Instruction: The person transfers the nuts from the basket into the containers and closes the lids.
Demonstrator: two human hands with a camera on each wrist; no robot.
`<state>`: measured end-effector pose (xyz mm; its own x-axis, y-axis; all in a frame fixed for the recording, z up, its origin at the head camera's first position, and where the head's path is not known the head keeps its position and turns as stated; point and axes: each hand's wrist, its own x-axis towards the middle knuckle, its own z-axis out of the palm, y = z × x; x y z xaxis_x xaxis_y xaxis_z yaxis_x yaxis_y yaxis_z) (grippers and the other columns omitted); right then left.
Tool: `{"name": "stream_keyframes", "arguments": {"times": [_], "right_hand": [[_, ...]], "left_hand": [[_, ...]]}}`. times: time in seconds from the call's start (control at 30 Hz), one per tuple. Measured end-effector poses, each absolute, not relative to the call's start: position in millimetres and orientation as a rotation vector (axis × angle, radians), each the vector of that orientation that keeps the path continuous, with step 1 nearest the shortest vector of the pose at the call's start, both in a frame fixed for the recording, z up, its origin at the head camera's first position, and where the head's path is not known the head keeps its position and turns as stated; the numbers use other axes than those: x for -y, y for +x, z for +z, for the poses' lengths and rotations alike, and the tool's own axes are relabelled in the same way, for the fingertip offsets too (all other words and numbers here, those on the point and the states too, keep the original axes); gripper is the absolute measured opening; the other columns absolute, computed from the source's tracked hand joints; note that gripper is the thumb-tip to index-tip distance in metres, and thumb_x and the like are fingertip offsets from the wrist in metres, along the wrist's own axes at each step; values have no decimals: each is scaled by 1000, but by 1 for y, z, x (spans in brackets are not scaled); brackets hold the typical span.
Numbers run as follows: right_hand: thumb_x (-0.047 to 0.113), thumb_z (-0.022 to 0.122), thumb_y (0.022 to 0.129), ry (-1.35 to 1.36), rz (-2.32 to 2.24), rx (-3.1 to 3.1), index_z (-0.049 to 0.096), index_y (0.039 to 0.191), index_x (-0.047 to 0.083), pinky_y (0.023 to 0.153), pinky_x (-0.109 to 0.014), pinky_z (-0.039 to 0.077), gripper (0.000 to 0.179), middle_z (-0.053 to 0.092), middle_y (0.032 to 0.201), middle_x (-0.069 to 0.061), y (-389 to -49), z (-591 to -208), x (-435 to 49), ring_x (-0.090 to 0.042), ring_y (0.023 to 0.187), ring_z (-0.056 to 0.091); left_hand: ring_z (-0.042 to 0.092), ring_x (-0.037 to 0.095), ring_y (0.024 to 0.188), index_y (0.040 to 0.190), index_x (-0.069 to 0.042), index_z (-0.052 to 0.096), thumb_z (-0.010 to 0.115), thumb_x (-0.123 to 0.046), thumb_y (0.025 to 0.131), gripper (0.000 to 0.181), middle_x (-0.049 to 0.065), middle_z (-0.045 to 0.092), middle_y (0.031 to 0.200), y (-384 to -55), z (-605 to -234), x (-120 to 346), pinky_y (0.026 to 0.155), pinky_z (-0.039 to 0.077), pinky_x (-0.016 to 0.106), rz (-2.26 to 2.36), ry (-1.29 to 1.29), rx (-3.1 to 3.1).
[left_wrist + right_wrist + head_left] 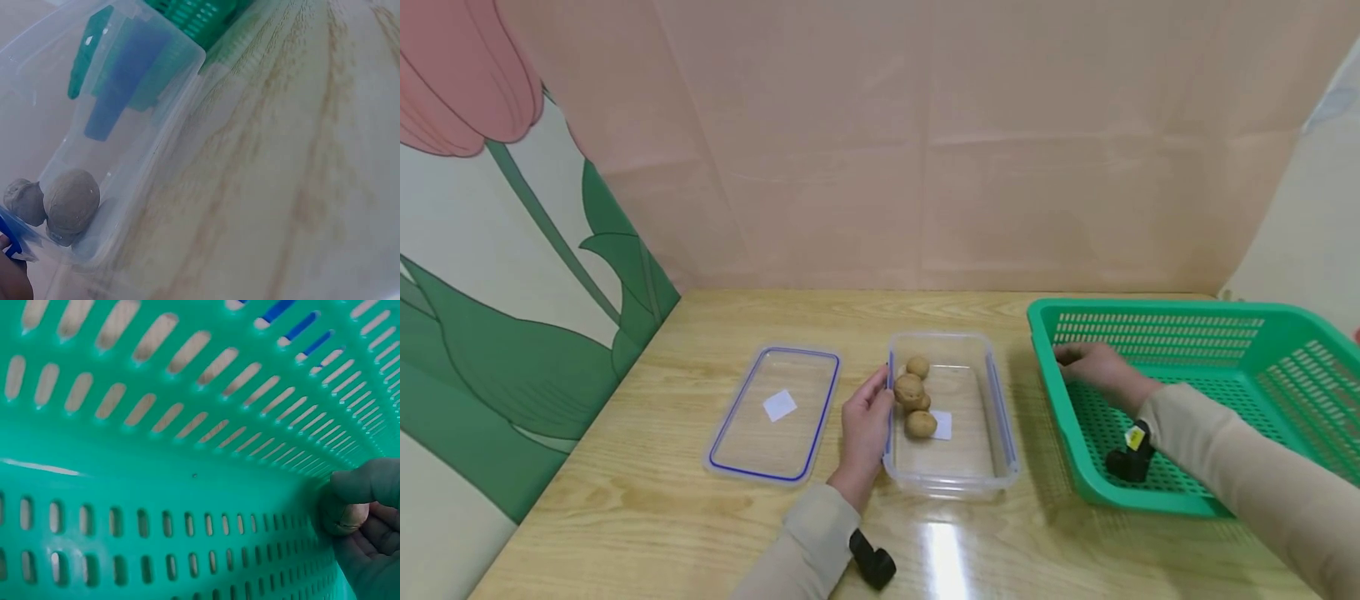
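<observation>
Resting the left hand (865, 425), not gripping, on the left side of the box (1002, 408), with 4 nuts (921, 426) inside. Pinching 1 nut (350, 519) in the right hand (1103, 377), inside the basket (1060, 408) by its left wall. Could lose that nut by catching the rim, or slide the box by pushing.

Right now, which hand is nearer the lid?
Left. The left hand is just right of the lid, against the box; the right hand is farther right, inside the basket.
</observation>
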<state>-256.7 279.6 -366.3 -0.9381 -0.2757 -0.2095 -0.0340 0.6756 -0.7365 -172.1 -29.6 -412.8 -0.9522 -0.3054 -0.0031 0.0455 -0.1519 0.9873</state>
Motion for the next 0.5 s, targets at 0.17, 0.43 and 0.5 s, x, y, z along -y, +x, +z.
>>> {"name": "stream_keyframes", "arguments": {"times": [0.17, 0.43, 0.5], "right_hand": [[3, 49, 90, -230, -1117, -2573, 28, 133, -20, 95, -55, 42, 53, 34, 131, -41, -258, -366, -278, -52, 119, 36], [7, 50, 91, -224, -1109, -2582, 30, 133, -19, 94, -55, 42, 53, 36, 131, -40, -259, -365, -279, -52, 118, 38], [9, 51, 92, -219, -1101, -2588, 31, 134, -17, 94, -56, 41, 54, 36, 132, -39, -259, -363, -279, -51, 118, 37]], "left_hand": [[53, 21, 119, 122, -8, 59, 52, -4, 84, 39, 10, 57, 128, -174, -413, 30, 98, 45, 29, -2208, 303, 1871], [52, 23, 120, 122, -6, 59, 52, -3, 84, 39, 12, 56, 129, -172, -413, 29, 98, 45, 29, -2230, 290, 1860], [52, 23, 119, 122, -5, 59, 52, -3, 84, 39, 12, 56, 128, -172, -413, 30, 98, 45, 29, -2223, 281, 1861]]}}
